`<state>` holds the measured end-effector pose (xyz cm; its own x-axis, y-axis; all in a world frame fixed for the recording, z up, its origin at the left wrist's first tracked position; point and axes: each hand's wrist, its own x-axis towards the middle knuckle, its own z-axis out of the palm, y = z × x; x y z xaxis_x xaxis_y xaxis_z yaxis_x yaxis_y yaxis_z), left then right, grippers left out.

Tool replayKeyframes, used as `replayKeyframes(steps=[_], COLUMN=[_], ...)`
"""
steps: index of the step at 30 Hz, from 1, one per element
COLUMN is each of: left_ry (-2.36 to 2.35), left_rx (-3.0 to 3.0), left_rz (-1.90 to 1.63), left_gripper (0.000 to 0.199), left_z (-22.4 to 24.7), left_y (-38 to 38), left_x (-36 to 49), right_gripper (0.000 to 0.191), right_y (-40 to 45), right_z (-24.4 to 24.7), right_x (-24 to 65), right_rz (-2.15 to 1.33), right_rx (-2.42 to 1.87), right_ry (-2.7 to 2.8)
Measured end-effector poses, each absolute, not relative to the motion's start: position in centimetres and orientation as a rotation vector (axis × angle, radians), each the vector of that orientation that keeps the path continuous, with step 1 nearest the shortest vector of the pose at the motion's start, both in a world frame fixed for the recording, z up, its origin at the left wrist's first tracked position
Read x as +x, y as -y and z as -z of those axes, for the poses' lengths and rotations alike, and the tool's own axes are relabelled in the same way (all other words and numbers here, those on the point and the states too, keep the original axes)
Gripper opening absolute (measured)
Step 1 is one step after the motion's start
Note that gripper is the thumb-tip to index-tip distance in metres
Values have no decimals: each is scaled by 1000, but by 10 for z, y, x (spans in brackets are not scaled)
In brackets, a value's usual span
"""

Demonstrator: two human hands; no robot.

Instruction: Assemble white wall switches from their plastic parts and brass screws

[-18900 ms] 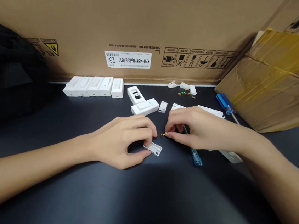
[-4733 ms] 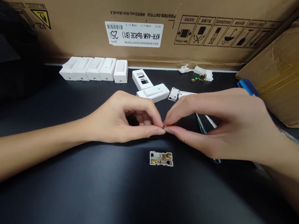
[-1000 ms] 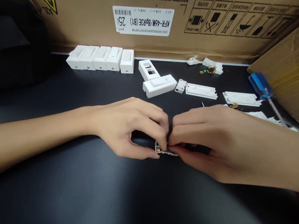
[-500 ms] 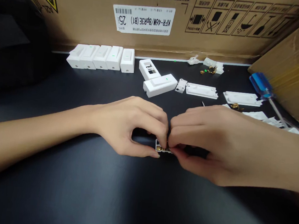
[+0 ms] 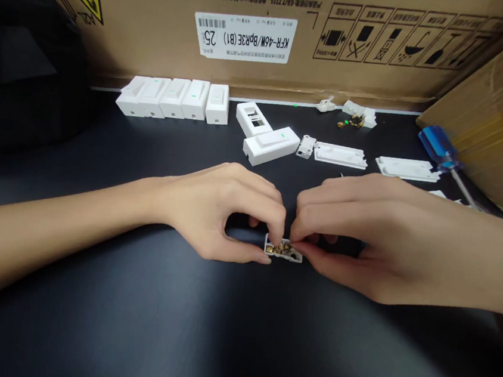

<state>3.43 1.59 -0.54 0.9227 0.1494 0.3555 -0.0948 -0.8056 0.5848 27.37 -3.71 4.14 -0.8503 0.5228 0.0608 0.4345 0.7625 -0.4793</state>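
A small white switch base (image 5: 297, 257) with brass contacts (image 5: 283, 249) inside lies on the black tabletop between my hands. My left hand (image 5: 231, 213) grips its left end, with the thumb along the near edge and the index fingertip pressing in from above. My right hand (image 5: 358, 236) is closed in a pinch over the right part of the base, thumb against index finger. Whatever sits between those fingertips is too small or hidden to name. The right part of the base shows below them.
Several white rocker switches (image 5: 175, 98) stand in a row before a large cardboard box (image 5: 138, 26). Behind my hands lie another switch (image 5: 271, 144), an open housing (image 5: 252, 118), flat white covers (image 5: 340, 155), and brass bits (image 5: 356, 121). A blue-handled screwdriver (image 5: 438, 145) leans near the right-hand carton (image 5: 493, 112).
My right hand has shifted slightly right, uncovering more of the base and its brass contacts. My left hand keeps its hold. The whole view has shifted slightly.
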Motion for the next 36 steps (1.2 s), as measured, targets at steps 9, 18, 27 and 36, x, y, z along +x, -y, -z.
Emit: replayKeyframes(steps=[9,18,27,36], left_ry=[-4,-86,-78,-82], left_rx=[2454,2501,2476,2509], left_rz=[-602,-800,-764,-787], left_gripper=[6,6,7,7], left_z=[7,6,3,7], left_y=[-18,-18,-15,-16], left_x=[35,41,41,40], right_gripper=[12,17,15,9], right_y=[32,21,20,22], right_z=[-47,-49,-44,-44], right_x=[277,286,287,282], right_rz=[-681,-894,-838,-626], right_rx=[-958,-1121,-1070,-993], right_ry=[2787,2738,2753,2776])
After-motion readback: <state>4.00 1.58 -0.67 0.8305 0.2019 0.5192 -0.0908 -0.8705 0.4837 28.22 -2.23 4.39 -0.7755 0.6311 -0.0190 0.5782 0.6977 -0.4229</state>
